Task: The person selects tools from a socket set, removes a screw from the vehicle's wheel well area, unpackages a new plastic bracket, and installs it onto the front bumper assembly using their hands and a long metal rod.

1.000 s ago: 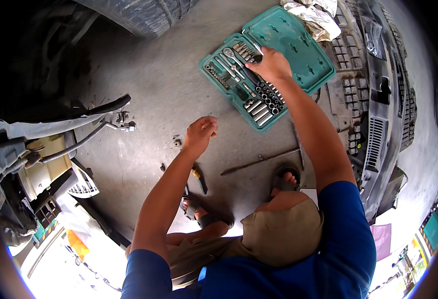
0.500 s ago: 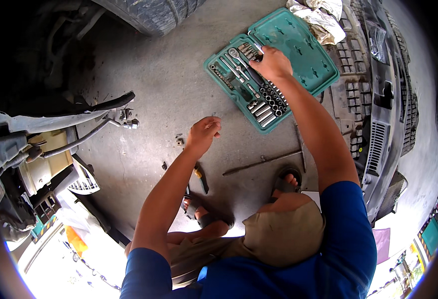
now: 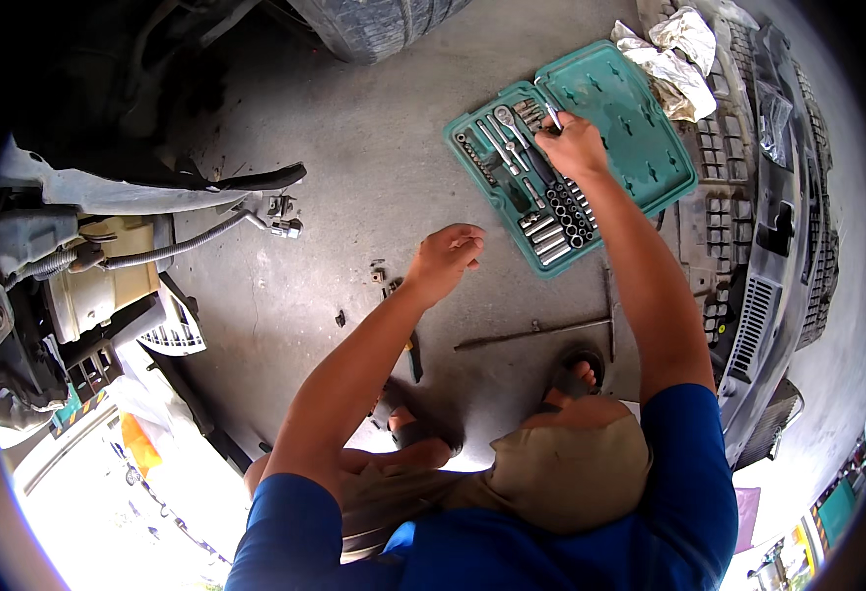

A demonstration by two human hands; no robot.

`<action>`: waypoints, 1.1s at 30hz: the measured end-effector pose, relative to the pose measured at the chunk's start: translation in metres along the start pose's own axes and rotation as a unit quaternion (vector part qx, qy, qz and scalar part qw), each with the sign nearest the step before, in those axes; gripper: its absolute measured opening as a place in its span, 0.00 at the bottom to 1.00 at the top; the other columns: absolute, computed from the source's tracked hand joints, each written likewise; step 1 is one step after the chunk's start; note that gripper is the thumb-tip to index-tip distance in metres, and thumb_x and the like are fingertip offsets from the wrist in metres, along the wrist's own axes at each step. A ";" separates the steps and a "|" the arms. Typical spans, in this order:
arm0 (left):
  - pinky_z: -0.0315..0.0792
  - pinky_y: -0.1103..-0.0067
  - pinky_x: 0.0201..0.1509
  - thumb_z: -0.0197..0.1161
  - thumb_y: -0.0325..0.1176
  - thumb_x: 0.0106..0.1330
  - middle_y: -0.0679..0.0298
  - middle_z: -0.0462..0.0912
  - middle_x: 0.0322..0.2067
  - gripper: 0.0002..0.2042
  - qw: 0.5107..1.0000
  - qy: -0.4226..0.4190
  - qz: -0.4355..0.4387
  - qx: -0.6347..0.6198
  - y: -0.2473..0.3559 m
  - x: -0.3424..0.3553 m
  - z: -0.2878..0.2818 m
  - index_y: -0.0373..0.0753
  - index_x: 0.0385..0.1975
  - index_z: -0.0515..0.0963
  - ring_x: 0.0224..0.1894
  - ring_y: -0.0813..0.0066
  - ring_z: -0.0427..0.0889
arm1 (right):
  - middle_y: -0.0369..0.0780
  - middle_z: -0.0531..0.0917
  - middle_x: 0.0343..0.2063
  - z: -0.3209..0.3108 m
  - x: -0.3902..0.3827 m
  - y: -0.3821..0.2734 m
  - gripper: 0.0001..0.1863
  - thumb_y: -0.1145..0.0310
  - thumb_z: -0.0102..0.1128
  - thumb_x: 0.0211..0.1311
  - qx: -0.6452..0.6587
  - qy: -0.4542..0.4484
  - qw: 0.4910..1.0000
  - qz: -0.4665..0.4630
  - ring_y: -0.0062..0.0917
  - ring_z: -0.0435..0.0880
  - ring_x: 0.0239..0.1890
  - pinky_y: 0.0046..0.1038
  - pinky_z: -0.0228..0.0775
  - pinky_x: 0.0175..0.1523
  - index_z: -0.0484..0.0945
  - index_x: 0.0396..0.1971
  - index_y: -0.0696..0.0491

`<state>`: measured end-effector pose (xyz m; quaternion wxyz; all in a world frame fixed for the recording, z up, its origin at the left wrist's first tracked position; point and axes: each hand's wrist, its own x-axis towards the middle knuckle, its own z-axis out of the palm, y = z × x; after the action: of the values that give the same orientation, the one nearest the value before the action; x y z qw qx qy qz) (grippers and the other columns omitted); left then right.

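An open green socket set case (image 3: 487, 202) lies on the floor ahead of me, to the right. A ratchet (image 3: 504, 118) with a dark handle, sockets (image 3: 549, 241) and slim extension bars (image 3: 499, 148) sit in its moulded tray. Over the tray's far right part, by the hinge, my right hand (image 3: 576, 148) is closed round a shiny metal tool (image 3: 553, 115); its kind is mostly hidden. My left hand (image 3: 443, 261) hovers above the floor, left of the case. Its fingers are curled together, and anything inside them is hidden.
On the right lies a long dark car grille or bumper (image 3: 743, 246) with a crumpled white cloth (image 3: 684, 74) on it. A tyre (image 3: 379, 25) stands at the back. Opened car parts (image 3: 98, 266) line the left. A thin metal rod (image 3: 532, 333) and yellow-black pliers (image 3: 413, 355) lie near my feet.
The view has shifted, so the case appears farther right. My right hand has lifted slightly, with the shiny tool showing beside its fingers. The left hand stays curled, near the case's left side.
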<state>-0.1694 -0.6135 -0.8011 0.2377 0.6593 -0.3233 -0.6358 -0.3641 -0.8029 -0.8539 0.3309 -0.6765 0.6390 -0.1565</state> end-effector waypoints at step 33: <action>0.66 0.84 0.31 0.55 0.41 0.68 0.68 0.77 0.25 0.16 0.924 0.089 0.121 -0.351 0.035 0.009 -0.002 0.32 0.43 0.75 0.25 0.81 0.71 | 0.50 0.80 0.30 -0.019 -0.107 -0.078 0.23 0.58 0.62 0.56 0.129 -0.196 0.961 -0.145 0.41 0.80 0.33 0.35 0.70 0.40 0.70 0.40 0.62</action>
<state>-0.1723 -0.6438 -0.7817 0.5571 0.5431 -0.1345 -0.6137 -0.3309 -0.7070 -0.7672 0.5077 -0.7312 0.4308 -0.1484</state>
